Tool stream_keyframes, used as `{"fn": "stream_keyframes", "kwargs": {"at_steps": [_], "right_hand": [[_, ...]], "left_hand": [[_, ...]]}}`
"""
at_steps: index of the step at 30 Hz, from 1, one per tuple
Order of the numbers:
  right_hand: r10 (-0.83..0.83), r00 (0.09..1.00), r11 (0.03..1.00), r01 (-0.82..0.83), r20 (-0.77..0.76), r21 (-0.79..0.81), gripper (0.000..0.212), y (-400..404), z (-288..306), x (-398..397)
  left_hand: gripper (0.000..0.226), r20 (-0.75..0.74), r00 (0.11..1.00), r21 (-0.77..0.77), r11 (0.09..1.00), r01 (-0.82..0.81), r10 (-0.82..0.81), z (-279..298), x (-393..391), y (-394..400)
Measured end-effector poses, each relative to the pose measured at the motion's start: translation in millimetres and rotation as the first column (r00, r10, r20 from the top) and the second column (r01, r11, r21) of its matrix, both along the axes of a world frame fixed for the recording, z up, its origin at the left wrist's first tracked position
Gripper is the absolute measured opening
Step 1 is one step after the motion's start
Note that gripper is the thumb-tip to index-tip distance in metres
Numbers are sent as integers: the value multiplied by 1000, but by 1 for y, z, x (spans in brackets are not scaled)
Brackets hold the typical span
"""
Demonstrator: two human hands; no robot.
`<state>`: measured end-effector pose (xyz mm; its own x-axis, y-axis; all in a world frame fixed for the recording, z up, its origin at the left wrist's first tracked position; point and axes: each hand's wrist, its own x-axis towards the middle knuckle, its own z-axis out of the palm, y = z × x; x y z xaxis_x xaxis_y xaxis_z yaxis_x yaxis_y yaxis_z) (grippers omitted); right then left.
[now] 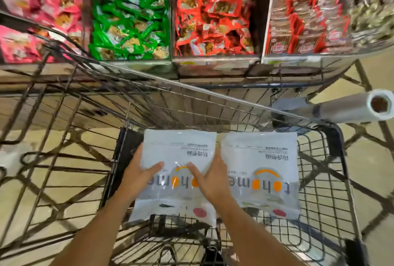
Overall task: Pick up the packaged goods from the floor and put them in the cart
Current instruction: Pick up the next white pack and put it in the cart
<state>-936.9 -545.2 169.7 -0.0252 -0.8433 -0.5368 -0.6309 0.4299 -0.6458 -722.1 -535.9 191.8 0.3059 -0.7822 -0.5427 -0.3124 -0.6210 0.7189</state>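
Two white plastic packages with grey lettering and orange dots lie side by side over the cart's near section. My left hand grips the left edge of the left package, thumb on top. My right hand holds that same package at its right edge, between the two packs. The right package rests flat on the wire cart, touching nothing but the mesh and the neighbouring pack. Both forearms reach in from the bottom of the view.
Beyond the cart stand shelf bins of pink, green, red and brown snack packets. A roll of clear plastic bags juts in at the right. Tiled floor shows through the cart's mesh.
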Motion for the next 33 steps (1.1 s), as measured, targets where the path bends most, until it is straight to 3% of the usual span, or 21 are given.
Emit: {"fn": "stream_keyframes", "kwargs": {"at_steps": [2, 8, 17, 20, 24, 27, 33], "right_hand": [[-4, 999, 1000, 4, -35, 5, 116, 2, -3, 0], [102, 980, 995, -101, -168, 20, 102, -5, 14, 16], [357, 850, 908, -413, -387, -69, 90, -32, 116, 13], [383, 807, 857, -492, -450, -153, 100, -36, 170, 23], [453, 696, 681, -674, -557, -288, 95, -30, 265, 65], [441, 661, 557, -732, -607, -393, 86, -20, 339, 117], [442, 544, 280, -839, -713, -466, 94, 47, 451, 257]], "left_hand": [[77, 15, 999, 41, 998, 39, -39, -8, -1, -4], [88, 309, 926, 73, 976, 205, -218, 13, 12, -9], [66, 532, 801, 47, 955, 294, -273, 139, 42, 8], [66, 584, 759, 51, 947, 318, -287, 192, 58, 26], [66, 728, 637, 11, 933, 360, -254, 286, 98, 66], [65, 839, 514, -25, 930, 367, -181, 360, 141, 105], [68, 942, 334, -94, 972, 215, 17, 457, 271, 238]]}}
